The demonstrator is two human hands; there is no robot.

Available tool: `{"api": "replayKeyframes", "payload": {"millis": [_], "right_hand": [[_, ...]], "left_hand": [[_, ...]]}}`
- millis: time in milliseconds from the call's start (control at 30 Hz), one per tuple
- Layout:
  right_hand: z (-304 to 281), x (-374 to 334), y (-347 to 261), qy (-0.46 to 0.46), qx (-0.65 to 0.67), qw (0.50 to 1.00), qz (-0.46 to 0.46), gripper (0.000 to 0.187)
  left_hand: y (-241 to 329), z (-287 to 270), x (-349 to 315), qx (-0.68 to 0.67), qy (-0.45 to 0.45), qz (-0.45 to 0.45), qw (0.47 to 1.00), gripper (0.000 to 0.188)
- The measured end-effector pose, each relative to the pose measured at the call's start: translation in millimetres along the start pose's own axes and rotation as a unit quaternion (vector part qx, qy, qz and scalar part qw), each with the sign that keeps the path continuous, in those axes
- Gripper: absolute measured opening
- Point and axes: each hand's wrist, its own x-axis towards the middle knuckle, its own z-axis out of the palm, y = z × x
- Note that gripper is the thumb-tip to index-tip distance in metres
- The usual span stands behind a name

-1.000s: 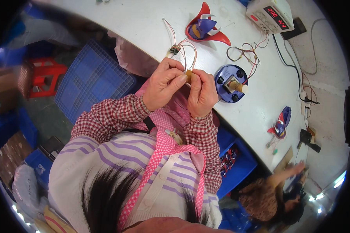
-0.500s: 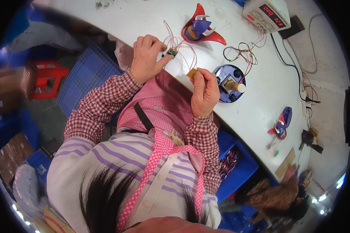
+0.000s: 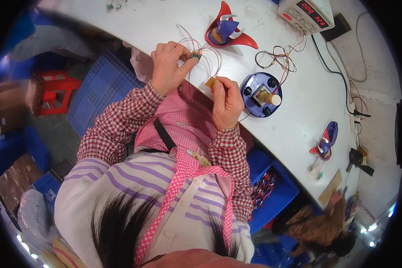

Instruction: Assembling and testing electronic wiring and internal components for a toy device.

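Observation:
Over the near edge of the table, my left hand (image 3: 169,68) pinches a small green circuit board (image 3: 195,56) between thumb and fingers. Thin red, white and dark wires (image 3: 219,57) loop out from the board. To the right, my right hand (image 3: 228,102) is closed on a small flat yellow-brown square piece (image 3: 210,82), with wires running close to it. A red and purple toy part with white prongs (image 3: 225,32) stands just beyond the wires. Beside my right hand lies a round blue base (image 3: 260,94), with a cream cylinder and black parts on it.
A white power supply (image 3: 306,15) with a lit red display sits at the far right; its leads (image 3: 279,58) reach the blue base. Another red and blue toy piece (image 3: 324,145) lies to the right. Below the table is a blue bin (image 3: 277,203); a person (image 3: 321,221) sits beyond.
My right hand has moved slightly left with the yellow-brown piece, nearer my left hand. The circuit board has turned and is more covered by my left fingers; the wires have shifted.

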Motion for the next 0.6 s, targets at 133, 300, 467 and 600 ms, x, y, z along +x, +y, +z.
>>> {"api": "replayKeyframes", "payload": {"millis": [133, 300, 467, 600], "right_hand": [[0.1, 0.2, -0.3, -0.002, -0.008, 1.000, -0.004, 0.013], [-0.1, 0.2, -1.7, 0.003, -0.015, 1.000, -0.012, 0.013], [-0.5, 0.1, -2.0, -0.004, -0.009, 1.000, -0.006, 0.013], [-0.3, 0.5, -2.5, -0.002, -0.021, 1.000, -0.019, 0.013]], "left_hand": [[-0.4, -0.9, 1.6, -0.102, -0.018, -0.017, 0.994, 0.013], [11.0, -3.9, 7.9, -0.280, -0.055, -0.169, 0.943, 0.016], [14.9, -0.9, 11.5, -0.357, -0.026, -0.161, 0.920, 0.025], [12.7, 5.2, 12.0, -0.384, -0.002, -0.171, 0.907, 0.030]]}}
